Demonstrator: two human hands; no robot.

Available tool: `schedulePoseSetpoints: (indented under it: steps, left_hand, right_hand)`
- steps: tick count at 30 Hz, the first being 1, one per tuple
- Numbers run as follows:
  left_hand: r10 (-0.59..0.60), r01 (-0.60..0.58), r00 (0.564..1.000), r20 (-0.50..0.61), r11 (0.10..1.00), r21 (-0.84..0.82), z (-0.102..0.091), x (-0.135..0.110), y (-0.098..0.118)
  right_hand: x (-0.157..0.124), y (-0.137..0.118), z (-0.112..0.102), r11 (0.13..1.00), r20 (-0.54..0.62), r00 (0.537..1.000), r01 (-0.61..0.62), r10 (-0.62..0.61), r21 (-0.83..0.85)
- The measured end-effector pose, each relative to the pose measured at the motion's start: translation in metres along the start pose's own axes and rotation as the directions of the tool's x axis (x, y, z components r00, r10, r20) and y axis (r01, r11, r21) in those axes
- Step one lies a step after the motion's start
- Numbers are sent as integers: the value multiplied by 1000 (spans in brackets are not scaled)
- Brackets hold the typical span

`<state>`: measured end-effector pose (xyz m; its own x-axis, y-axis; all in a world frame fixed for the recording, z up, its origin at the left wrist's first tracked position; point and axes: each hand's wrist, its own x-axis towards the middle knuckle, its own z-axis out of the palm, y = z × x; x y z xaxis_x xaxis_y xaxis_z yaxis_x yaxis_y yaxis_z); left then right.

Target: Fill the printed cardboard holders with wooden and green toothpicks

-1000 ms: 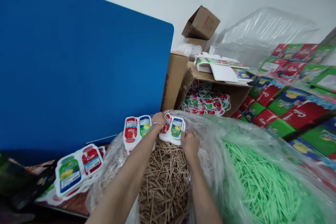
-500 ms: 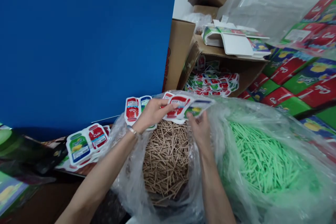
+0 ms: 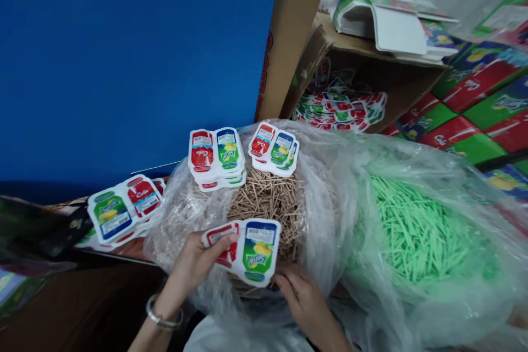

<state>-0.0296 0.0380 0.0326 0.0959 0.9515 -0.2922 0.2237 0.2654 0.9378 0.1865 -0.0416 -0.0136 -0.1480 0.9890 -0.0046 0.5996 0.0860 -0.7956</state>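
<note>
My left hand (image 3: 193, 261) grips a printed card (image 3: 247, 250) with a red can and a green-and-blue can picture, thumb across its red half. My right hand (image 3: 299, 297) sits just under the card's lower right corner, fingers curled at the edge of a clear plastic bag; whether it touches the card is unclear. The card hovers over brown sticks (image 3: 268, 203) in that bag. Two stacks of the same cards (image 3: 216, 157) (image 3: 274, 151) rest on the bag's far rim.
A second clear bag holds green sticks (image 3: 412, 231) on the right. More cards (image 3: 121, 206) lie on the table at left below a blue panel (image 3: 124, 60). An open cardboard box (image 3: 355, 66) with cards stands behind, with printed red and green cartons (image 3: 474, 99) at right.
Both hands came back toward me from the far rim of the bag, bringing one card with them. The view tilted downward.
</note>
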Motion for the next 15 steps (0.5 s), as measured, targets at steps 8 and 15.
schedulePoseSetpoints:
  steps: [8, 15]
  left_hand:
    - [-31, 8, 978, -205, 994, -113, -11, -12, -7]
    - [-53, 20, 971, -234, 990, -142, -14, -13, -13]
  right_hand:
    - [-19, 26, 9, 634, 79, 988, 148, -136, -759]
    - [-4, 24, 7, 591, 84, 984, 162, -159, -790]
